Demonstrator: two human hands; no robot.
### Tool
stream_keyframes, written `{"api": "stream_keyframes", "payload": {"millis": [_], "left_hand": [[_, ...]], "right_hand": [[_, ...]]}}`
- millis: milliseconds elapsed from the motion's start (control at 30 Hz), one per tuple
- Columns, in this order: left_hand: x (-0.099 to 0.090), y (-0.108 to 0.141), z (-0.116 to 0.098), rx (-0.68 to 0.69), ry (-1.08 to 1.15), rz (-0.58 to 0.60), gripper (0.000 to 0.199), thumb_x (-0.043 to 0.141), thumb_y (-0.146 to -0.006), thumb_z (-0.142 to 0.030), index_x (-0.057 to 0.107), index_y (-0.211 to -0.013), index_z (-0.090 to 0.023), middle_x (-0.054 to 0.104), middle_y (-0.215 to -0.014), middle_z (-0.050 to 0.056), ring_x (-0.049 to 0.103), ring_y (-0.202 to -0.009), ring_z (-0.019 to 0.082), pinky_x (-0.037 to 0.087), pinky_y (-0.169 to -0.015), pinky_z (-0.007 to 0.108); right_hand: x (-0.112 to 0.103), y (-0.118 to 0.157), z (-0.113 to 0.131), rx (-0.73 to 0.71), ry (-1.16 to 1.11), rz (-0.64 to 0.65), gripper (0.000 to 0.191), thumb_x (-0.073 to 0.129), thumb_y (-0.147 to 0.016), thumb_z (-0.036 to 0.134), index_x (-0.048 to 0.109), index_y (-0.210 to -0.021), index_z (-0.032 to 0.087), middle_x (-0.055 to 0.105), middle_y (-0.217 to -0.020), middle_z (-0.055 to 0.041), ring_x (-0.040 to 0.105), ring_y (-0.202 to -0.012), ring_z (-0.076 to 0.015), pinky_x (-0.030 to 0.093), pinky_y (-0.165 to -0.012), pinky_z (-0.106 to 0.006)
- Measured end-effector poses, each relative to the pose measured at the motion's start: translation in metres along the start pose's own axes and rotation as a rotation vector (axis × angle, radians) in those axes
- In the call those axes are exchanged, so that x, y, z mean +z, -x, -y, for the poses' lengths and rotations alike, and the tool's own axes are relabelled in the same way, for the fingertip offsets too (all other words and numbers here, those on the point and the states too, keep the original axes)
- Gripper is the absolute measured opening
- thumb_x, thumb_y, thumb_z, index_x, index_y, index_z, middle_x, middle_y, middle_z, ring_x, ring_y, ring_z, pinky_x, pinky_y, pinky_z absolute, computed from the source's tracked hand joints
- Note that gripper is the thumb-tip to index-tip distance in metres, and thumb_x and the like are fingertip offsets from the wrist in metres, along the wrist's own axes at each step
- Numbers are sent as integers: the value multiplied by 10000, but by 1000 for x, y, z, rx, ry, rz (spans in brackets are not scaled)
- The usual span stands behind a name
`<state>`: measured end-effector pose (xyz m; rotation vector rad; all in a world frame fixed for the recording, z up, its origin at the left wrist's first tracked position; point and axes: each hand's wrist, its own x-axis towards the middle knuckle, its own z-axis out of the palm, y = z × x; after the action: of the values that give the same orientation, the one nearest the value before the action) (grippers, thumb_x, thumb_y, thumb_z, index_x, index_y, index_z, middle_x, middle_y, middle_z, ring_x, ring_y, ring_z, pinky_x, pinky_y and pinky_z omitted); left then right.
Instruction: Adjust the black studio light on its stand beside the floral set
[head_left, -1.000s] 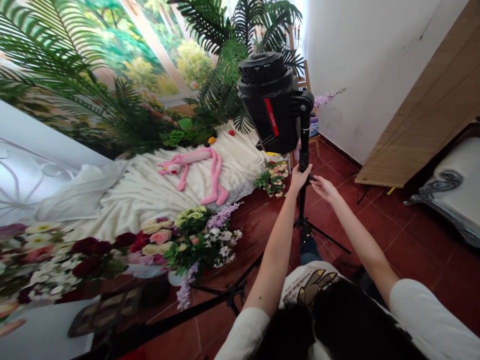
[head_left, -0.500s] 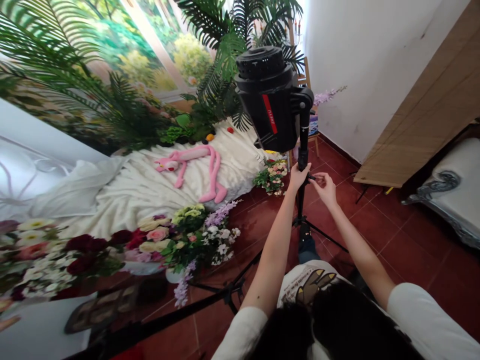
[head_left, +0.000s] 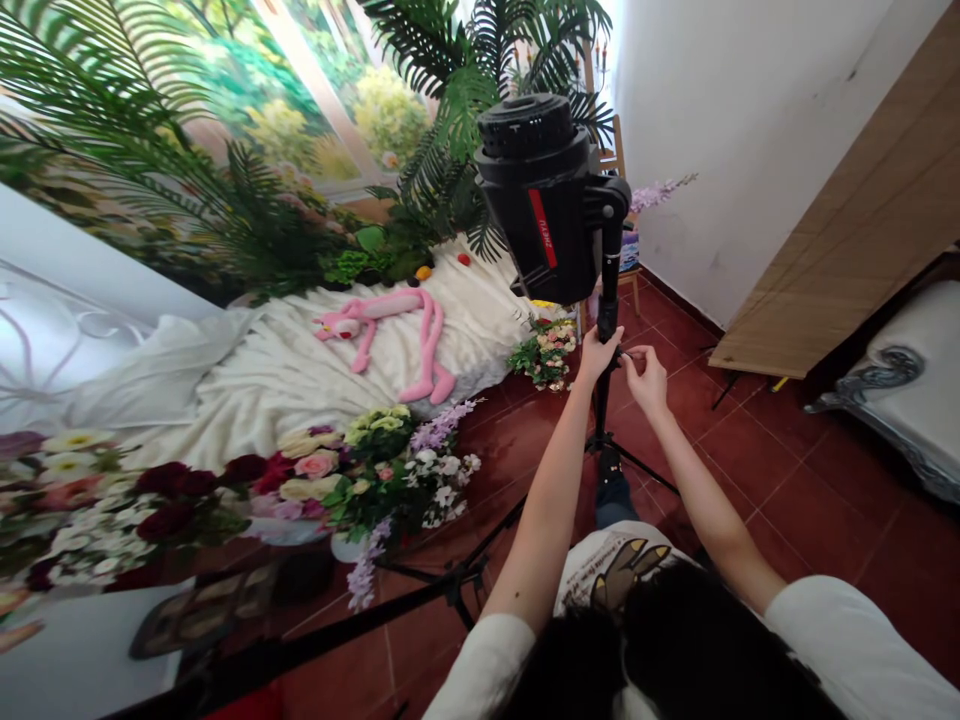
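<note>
My left hand (head_left: 600, 352) is wrapped around the black pole of a light stand (head_left: 602, 400), just below a joint in it. Beside it, the fingers of my right hand (head_left: 646, 378) are closed on a small dark knob (head_left: 619, 357) on the stand's right side. The knob is mostly hidden by my fingertips. On top of the pole sits a black studio light (head_left: 536, 200) with a red label, tilted with its round end up. The stand's legs spread on the floor near my foot.
A second black stand (head_left: 360, 615) crosses low on the left. Artificial flowers (head_left: 315, 470) line a bed with a white blanket (head_left: 292, 385) and a pink plush toy (head_left: 397, 310). Palm leaves (head_left: 442, 100) rise behind. A wooden panel (head_left: 832, 210) leans right. Another person's fingers (head_left: 22, 636) show far left.
My right hand has turned slightly, its fingers drawing closer together at the knob. My left hand keeps its hold on the pole. The view has shifted slightly.
</note>
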<state>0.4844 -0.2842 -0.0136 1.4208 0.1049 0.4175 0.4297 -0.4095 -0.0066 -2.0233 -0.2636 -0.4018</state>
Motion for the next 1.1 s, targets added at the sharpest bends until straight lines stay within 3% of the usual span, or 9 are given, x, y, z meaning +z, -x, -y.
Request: {"api": "stream_keyframes", "payload": {"millis": [267, 567, 800, 900, 1000, 1100], "left_hand": [[3, 5, -11, -58, 42, 4, 335, 790, -713, -436, 587, -715, -171, 555, -578, -36, 543, -520, 78, 464, -549, 208], [2, 5, -11, -59, 34, 1, 314, 795, -718, -418, 604, -729, -169, 570, -612, -32, 537, -539, 77, 451, -566, 211], [-2, 2, -13, -67, -108, 75, 316, 767, -760, -453, 621, -800, -176, 608, -676, -9, 581, -612, 114, 496, -638, 249], [-6, 15, -5, 2, -167, 54, 293, 711, -827, -423, 640, -983, -186, 699, -907, 45, 674, -832, 156, 536, -810, 282], [-17, 42, 9, 61, -158, -39, 328, 652, -883, -346, 605, -1173, -201, 689, -1172, 93, 665, -1082, 174, 509, -970, 313], [-40, 81, 29, -77, -132, -14, 266, 650, -873, -281, 634, -1113, -167, 714, -1093, 107, 691, -975, 164, 546, -892, 309]], "right_hand": [[-8, -5, 10, 39, 136, 117, 224, 472, -963, 432, 552, -982, 224, 732, -999, -99, 686, -861, -251, 492, -741, -347], [-1, -21, -3, 218, 36, 95, 235, 550, -885, 467, 523, -829, 241, 693, -753, -31, 647, -711, -212, 473, -741, -331], [-1, -36, -11, 335, -190, 167, 255, 648, -821, 417, 506, -750, 218, 694, -822, -42, 634, -747, -172, 493, -761, -307], [-5, -37, -9, 379, -285, 199, 308, 683, -809, 456, 508, -746, 211, 666, -761, -23, 595, -678, -148, 491, -680, -282], [-5, -35, -5, 458, -359, 202, 380, 705, -796, 527, 486, -761, 219, 602, -664, 15, 489, -531, -107, 411, -514, -231], [-1, -29, -3, 523, -464, 219, 412, 688, -812, 567, 455, -784, 229, 570, -641, 38, 337, -417, -60, 259, -401, -187]]}}
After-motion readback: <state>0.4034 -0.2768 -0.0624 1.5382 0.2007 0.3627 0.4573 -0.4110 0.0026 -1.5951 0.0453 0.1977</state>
